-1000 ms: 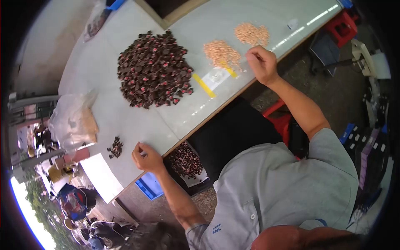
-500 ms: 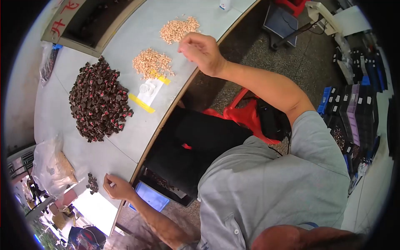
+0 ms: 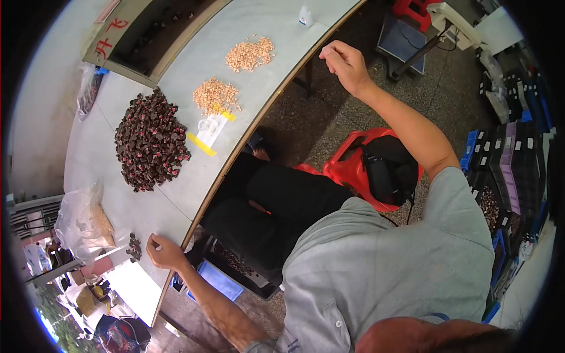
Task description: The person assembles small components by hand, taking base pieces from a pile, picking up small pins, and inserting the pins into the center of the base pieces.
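My left hand [image 3: 166, 253] rests at the table's near edge, its fingers pinched together. A tiny pale spot shows at the fingertips, too small to name. Just beside it lies a small cluster of dark pieces [image 3: 134, 247]. Past the table edge, over the floor, my right hand [image 3: 348, 66] is held with curled fingers; whatever they may hold is hidden. Two piles of small beige pieces, one farther [image 3: 250, 54] and one nearer [image 3: 216, 96], lie on the table. A clear round part [image 3: 207, 125] sits on a white sheet held by yellow tape [image 3: 201, 145].
A large heap of dark pieces with red spots [image 3: 150, 141] covers the table's middle. Around it are a clear plastic bag [image 3: 79, 220], a small white bottle [image 3: 305, 16] and a metal-framed box [image 3: 153, 35]. A red stool [image 3: 347, 165] stands behind my legs.
My right hand has moved right, from beside the beige piles to beyond the table edge. The left hand stays by the small dark cluster. The whole view has shifted slightly.
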A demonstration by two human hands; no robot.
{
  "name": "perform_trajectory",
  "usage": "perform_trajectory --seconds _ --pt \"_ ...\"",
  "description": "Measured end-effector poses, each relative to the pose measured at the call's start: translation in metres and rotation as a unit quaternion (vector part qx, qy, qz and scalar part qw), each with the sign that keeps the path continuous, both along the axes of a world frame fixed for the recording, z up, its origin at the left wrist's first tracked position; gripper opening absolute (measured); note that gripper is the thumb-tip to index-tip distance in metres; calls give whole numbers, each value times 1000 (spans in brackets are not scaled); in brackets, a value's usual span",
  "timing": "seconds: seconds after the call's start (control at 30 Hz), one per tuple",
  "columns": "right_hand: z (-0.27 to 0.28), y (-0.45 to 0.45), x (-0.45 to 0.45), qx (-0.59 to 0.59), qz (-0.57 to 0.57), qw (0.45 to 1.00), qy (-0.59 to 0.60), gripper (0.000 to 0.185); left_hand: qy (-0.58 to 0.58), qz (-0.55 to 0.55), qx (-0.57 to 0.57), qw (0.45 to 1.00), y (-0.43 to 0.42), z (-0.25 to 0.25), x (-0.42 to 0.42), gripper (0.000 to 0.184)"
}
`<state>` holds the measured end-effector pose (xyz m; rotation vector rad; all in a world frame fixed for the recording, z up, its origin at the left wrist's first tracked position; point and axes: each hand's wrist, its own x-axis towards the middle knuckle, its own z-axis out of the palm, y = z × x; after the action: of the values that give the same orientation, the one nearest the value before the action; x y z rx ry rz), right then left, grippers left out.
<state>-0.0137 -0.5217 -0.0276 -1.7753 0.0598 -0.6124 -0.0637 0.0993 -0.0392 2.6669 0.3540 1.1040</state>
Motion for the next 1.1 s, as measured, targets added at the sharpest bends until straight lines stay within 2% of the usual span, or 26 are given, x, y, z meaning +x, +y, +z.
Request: perform_trajectory --seconds 0.1,0.23,0.33,0.43,0.57,0.77,1.1 --pt "3 5 11 122 27 981 149 39 -11 2 -12 1000 3 -2 0 15" --pt "-22 37 2 289 85 906 296 49 -37 -26 -19 999 7 -4 2 13" --pt "-19 61 12 401 84 855 318 49 -19 -15 -24 999 3 -1 1 13" --pt "-21 63 30 438 124 834 312 46 -12 -10 -18 1000 8 -4 0 13" --pt "-41 60 39 377 133 868 293 43 -13 5 -21 1000 -3 1 2 13" --pt "-37 70 39 413 91 870 254 34 -17 31 -31 999 -8 2 4 12" --pt "-39 73 42 430 50 869 238 28 -38 0 -35 999 -9 2 2 9"
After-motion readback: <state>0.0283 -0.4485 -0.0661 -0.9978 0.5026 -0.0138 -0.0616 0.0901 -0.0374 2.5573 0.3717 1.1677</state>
